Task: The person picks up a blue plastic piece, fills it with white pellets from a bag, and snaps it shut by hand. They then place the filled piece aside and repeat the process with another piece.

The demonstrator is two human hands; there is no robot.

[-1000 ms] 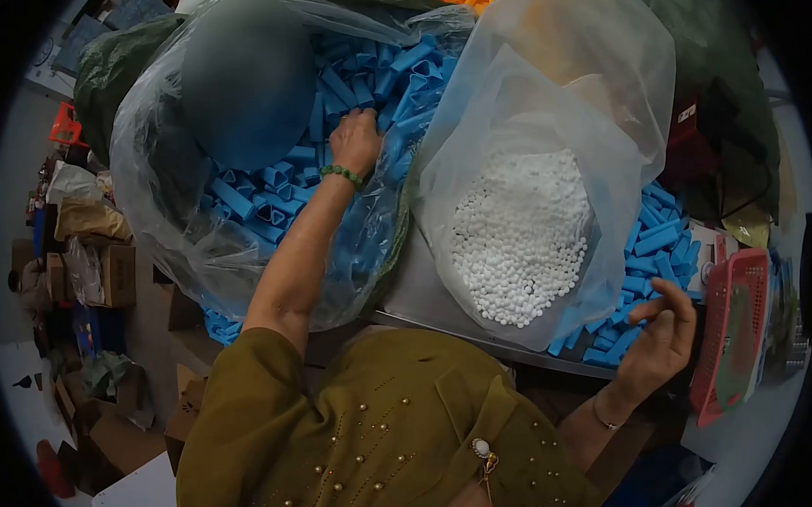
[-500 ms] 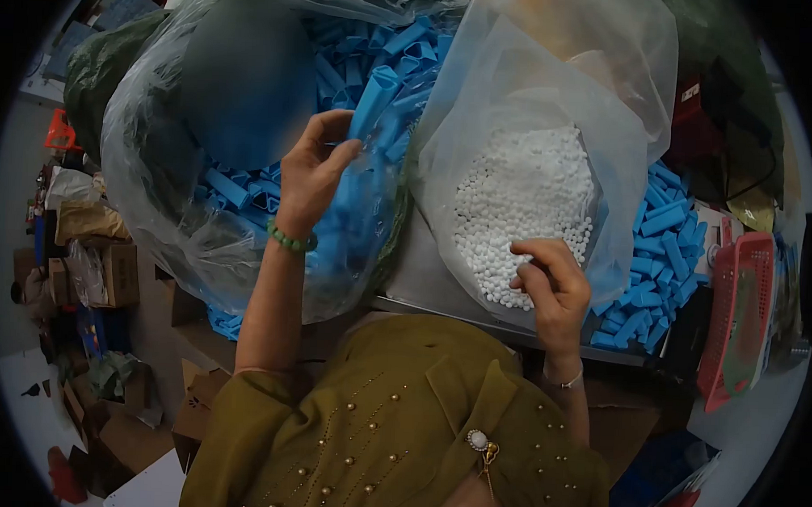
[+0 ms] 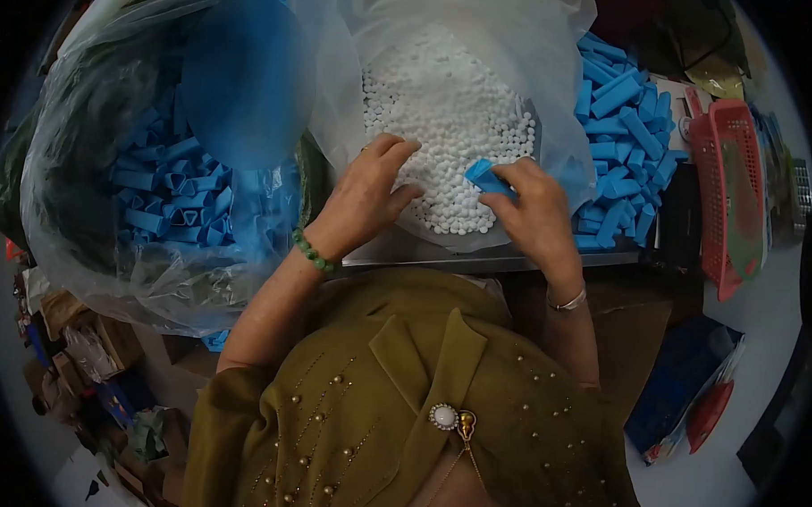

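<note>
My right hand (image 3: 534,209) pinches a blue triangular tube (image 3: 487,177) between thumb and fingers, just above the white balls. Small white balls (image 3: 447,103) lie heaped in an open translucent plastic bag (image 3: 333,36). At the left edge of this heap is my left hand (image 3: 365,194), its thumb and forefinger apart with nothing visible between them. Whether its fingertips touch the balls I cannot tell.
Left of my hands, a large clear bag (image 3: 74,269) holds many blue tubes (image 3: 180,192). More blue pieces (image 3: 629,127) are piled on the right of the metal table (image 3: 504,260). Beyond them stands a pink plastic basket (image 3: 725,202). Cardboard boxes (image 3: 117,342) sit at lower left.
My left hand has left the tube bag and come right to the white balls, without the tube it held. A blue tube is now in my right hand. The view has shifted right.
</note>
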